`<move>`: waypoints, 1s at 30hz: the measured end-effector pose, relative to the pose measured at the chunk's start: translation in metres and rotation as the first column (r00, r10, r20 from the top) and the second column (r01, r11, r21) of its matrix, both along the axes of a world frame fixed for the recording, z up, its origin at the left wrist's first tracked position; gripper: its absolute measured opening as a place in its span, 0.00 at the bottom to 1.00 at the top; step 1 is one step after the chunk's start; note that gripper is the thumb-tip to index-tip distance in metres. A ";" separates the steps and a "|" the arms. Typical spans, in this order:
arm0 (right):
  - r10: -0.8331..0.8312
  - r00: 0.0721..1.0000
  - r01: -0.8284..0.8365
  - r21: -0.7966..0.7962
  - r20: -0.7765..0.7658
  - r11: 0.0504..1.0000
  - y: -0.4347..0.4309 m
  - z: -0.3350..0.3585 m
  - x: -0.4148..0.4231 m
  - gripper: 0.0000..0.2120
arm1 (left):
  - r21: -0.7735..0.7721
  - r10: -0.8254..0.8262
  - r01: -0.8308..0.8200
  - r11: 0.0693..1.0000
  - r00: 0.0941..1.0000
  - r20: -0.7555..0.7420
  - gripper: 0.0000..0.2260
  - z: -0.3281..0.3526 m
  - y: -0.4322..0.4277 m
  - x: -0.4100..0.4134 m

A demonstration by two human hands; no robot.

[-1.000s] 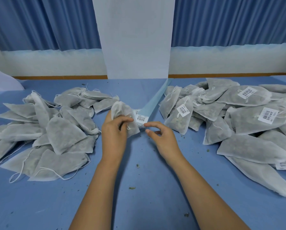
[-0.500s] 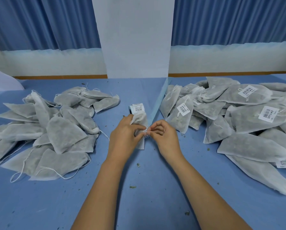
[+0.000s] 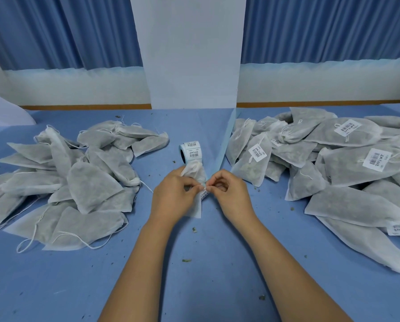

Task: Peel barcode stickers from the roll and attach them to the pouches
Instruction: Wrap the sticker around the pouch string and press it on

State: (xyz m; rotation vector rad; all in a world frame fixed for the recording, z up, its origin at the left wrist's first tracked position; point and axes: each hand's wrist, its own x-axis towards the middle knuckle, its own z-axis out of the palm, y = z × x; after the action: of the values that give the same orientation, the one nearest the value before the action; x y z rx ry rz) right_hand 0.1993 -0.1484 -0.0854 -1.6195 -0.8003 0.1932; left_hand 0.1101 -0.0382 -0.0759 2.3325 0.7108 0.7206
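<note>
Blue cloth table (image 3: 217,287): unlabelled pouches (image 3: 89,182) heaped left, labelled heap (image 3: 333,173) right; soft, fibrous white bags with drawstrings. Sticker roll (image 3: 192,151) stands centre, just beyond the hands. Left hand (image 3: 171,198) grips one pouch (image 3: 195,173) mid-table; right hand (image 3: 231,196) pinches a small sticker (image 3: 204,195) at its edge. Step: attaching. Next, probably: press label flat, no wrinkles.

Left hand (image 3: 171,198) grips pouch (image 3: 195,173); right hand (image 3: 231,196) pinches sticker (image 3: 204,195); roll (image 3: 192,151) just behind.
</note>
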 end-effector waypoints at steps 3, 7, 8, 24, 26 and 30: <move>-0.051 0.996 0.055 -0.056 0.071 0.997 -0.001 -0.001 0.000 0.14 | 0.028 0.106 -0.106 0.994 0.994 0.011 0.05 0.001 -0.003 0.002; -0.082 0.988 0.079 -0.029 -0.128 0.996 -0.002 -0.001 0.004 0.15 | -0.096 0.425 -0.414 0.905 0.877 0.224 0.08 0.007 0.010 -0.005; -0.077 0.977 0.081 0.009 -0.200 0.997 -0.003 0.000 0.005 0.15 | -0.199 0.462 -0.419 0.886 0.835 0.299 0.08 0.009 0.015 -0.009; 0.037 0.988 -0.030 0.049 -0.147 0.998 -0.022 0.027 -0.001 0.03 | -0.502 -0.016 0.105 0.859 0.984 0.179 0.09 0.019 -0.007 -0.007; 0.026 0.988 -0.022 0.024 -0.153 0.999 -0.024 0.027 -0.001 0.03 | -0.507 -0.034 0.126 0.853 0.982 0.187 0.07 0.020 -0.007 -0.007; 0.083 0.968 -0.078 0.030 -0.236 0.996 -0.031 0.032 0.003 0.02 | -0.565 -0.070 0.190 0.803 0.971 0.227 0.03 0.022 -0.007 -0.009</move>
State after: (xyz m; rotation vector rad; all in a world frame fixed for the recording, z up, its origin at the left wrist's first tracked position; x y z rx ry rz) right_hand 0.2022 -0.1795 -0.0530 -1.5119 -0.6812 0.4279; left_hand 0.1012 -0.0449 -0.0542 1.6964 0.5723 0.5568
